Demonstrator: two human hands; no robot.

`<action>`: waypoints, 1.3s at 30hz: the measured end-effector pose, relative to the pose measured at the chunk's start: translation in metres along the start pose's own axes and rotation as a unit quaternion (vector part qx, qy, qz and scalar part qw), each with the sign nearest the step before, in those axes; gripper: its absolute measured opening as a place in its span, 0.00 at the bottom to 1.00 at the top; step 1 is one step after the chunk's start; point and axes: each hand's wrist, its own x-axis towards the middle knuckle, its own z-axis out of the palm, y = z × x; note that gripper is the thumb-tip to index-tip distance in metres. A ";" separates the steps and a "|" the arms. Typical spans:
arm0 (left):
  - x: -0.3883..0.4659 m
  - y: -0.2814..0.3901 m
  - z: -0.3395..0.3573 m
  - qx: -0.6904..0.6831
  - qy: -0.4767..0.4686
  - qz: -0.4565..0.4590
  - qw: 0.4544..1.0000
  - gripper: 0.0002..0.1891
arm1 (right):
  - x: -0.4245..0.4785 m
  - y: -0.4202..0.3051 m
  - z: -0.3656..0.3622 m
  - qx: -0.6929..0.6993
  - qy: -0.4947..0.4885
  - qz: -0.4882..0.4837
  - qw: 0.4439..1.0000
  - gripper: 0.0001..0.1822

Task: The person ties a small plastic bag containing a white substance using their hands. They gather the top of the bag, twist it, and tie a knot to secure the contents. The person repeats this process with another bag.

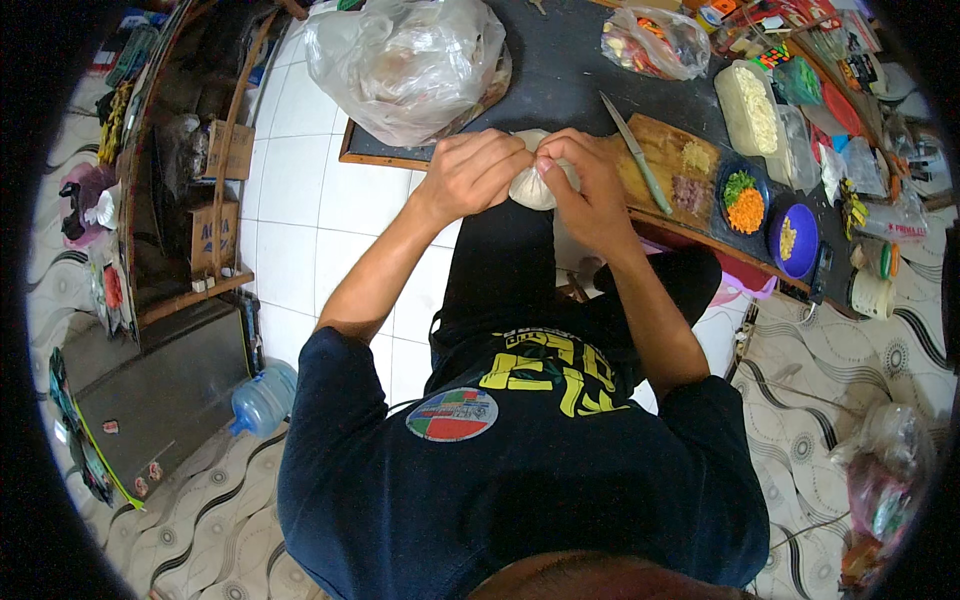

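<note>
Between my hands, at the near edge of the dark table, is a pale, rounded thing that looks like cloth or thin dough gathered in folds [532, 190]. My left hand [480, 169] pinches its gathered top from the left, fingers bent. From the right, my right hand [581, 180] pinches the same top with thumb and fingers. The fingertips of both hands nearly meet. What lies inside the gathered thing is hidden. Right of my right hand, a knife with a green handle [651, 180] lies on a wooden cutting board [641, 135] with small chopped heaps.
Right of the board stand a plate of chopped carrot and greens [746, 211], a purple bowl [805, 238] and a plastic tub of white pieces [742, 109]. A large plastic bag [405, 67] sits at the table's left end; a bag of vegetables [655, 45] lies farther back.
</note>
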 end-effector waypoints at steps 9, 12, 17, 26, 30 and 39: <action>0.014 -0.019 -0.011 0.011 -0.063 0.098 0.993 0.15 | -0.002 0.005 0.000 0.077 0.008 -0.025 0.997 0.06; 0.016 -0.018 -0.014 -0.005 -0.084 0.076 0.994 0.13 | -0.004 0.009 -0.002 0.000 0.003 -0.041 0.999 0.06; 0.038 -0.005 -0.031 -0.255 -0.185 -0.273 0.909 0.12 | -0.006 0.011 -0.001 -0.091 0.054 -0.082 0.991 0.07; 0.031 -0.006 -0.036 -0.378 -0.323 -0.519 0.696 0.15 | -0.003 0.008 0.001 -0.267 0.073 -0.205 0.939 0.08; 0.018 0.004 -0.029 -0.445 -0.240 -0.519 0.689 0.07 | -0.004 0.012 0.000 -0.275 0.065 -0.217 0.934 0.07; 0.018 0.013 -0.020 -0.039 -0.136 -0.078 0.987 0.06 | -0.003 0.010 -0.008 -0.154 0.010 -0.084 0.984 0.06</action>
